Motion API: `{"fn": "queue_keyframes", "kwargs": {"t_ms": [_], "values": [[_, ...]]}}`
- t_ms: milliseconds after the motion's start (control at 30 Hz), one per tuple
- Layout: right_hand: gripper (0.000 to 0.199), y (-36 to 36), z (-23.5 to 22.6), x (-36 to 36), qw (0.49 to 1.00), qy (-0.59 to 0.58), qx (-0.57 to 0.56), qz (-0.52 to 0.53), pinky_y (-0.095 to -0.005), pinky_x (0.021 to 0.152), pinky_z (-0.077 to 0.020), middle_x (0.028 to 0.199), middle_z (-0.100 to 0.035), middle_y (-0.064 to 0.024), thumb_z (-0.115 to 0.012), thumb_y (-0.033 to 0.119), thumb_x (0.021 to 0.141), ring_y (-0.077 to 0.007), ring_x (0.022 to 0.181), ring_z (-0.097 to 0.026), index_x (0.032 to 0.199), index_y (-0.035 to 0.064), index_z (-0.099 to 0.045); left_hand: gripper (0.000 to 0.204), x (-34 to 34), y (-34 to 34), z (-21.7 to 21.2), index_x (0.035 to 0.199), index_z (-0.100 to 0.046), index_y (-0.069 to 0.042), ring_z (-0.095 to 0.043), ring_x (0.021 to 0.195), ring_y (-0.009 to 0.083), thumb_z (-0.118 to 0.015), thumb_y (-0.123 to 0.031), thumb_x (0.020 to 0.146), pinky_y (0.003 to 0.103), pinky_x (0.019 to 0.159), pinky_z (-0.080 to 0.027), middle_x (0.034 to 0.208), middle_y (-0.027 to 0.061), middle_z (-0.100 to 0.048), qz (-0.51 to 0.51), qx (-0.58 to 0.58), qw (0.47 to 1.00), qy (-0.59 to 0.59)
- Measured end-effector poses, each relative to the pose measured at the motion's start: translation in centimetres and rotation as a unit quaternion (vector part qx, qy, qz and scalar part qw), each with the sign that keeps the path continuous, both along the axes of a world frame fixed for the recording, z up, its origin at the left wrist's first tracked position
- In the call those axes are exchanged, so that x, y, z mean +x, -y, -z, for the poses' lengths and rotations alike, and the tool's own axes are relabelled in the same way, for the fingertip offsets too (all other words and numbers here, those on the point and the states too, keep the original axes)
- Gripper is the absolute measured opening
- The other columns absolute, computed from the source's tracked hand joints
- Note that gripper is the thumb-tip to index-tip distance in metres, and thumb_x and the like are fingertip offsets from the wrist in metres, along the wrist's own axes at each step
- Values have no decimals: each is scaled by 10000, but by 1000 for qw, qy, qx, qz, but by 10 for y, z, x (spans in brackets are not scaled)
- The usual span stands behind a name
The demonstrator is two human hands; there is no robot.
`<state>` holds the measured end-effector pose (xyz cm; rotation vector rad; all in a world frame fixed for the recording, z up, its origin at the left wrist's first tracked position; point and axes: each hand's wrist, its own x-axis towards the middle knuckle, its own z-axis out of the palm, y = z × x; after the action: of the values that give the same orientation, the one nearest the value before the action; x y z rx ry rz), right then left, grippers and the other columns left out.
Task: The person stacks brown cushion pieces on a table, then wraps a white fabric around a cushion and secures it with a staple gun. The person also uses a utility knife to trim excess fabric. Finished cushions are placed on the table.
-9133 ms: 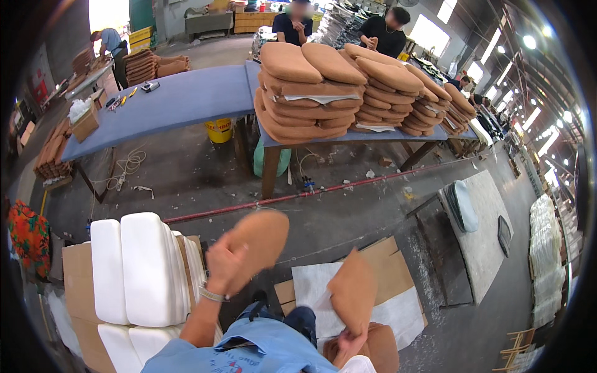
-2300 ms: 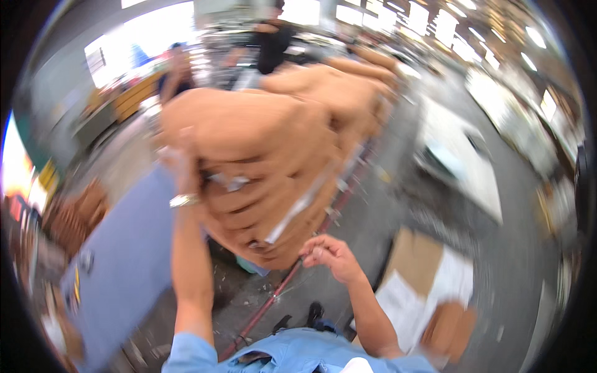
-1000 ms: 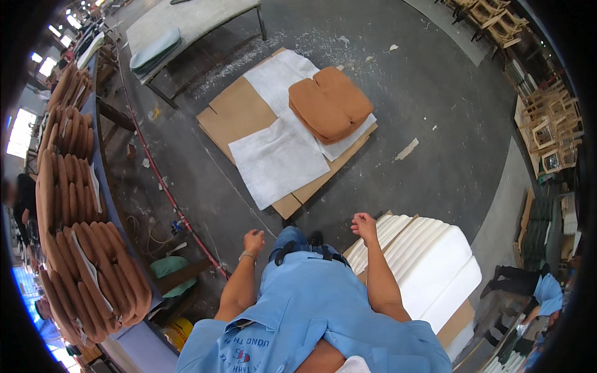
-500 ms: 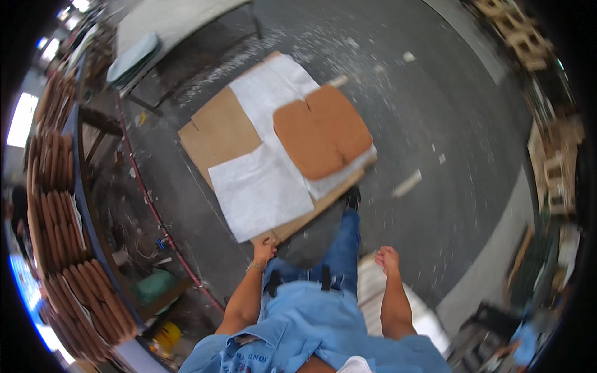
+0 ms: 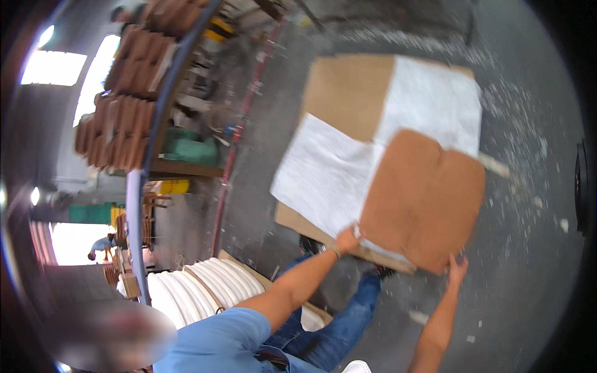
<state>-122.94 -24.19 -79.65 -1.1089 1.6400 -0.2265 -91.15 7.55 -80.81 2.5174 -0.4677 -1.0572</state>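
Now, your right hand (image 5: 457, 267) is at the near right corner of the brown cushion (image 5: 423, 199), your left hand (image 5: 348, 240) by its near left one; whether the fingers are pinching or loose, I can't tell. It looks light, soft, springy, hardly slippery or fragile: best held by both side edges. Beneath, white sheets (image 5: 326, 174) cover part of the cardboard (image 5: 349, 93) on the floor (image 5: 522, 298).

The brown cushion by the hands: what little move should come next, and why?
Probably close the left hand and the right hand gently on the brown cushion. One hand is at each of its two near corners, so that should hold it evenly. I can't tell whether either is gripping it yet.
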Motion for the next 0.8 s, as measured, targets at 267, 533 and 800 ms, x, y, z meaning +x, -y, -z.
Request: {"fn": "queue_keyframes", "kwargs": {"t_ms": [267,533,800], "values": [[724,23,-40,44,988,114,99,-13,-399,979,-514,1295,-645,-184,-871,211,804,-277,1186,-633,1385,-33,-516,566,-17,79,-34,1327,-633,27,-686,1082,335,-719,-367,929,407,939,-540,1208,258,-690,-88,-98,991,32],[616,-20,-169,62,978,204,-41,4,-378,972,-519,1258,-656,-143,-796,74,823,-231,1135,-647,1373,-7,-531,578,-32,0,-38,1442,-564,-47,-665,1105,280,-681,-370,977,373,931,-535,1319,176,-646,-131,-91,986,-54],[687,-85,-131,132,922,385,32,26,-366,1062,-455,1320,-625,-149,-812,187,842,-245,1220,-590,1405,-39,-488,527,54,-37,-38,1434,-491,-116,-647,1133,270,-512,-456,1032,400,908,-544,1330,105,-635,-392,-230,836,-308]]}}
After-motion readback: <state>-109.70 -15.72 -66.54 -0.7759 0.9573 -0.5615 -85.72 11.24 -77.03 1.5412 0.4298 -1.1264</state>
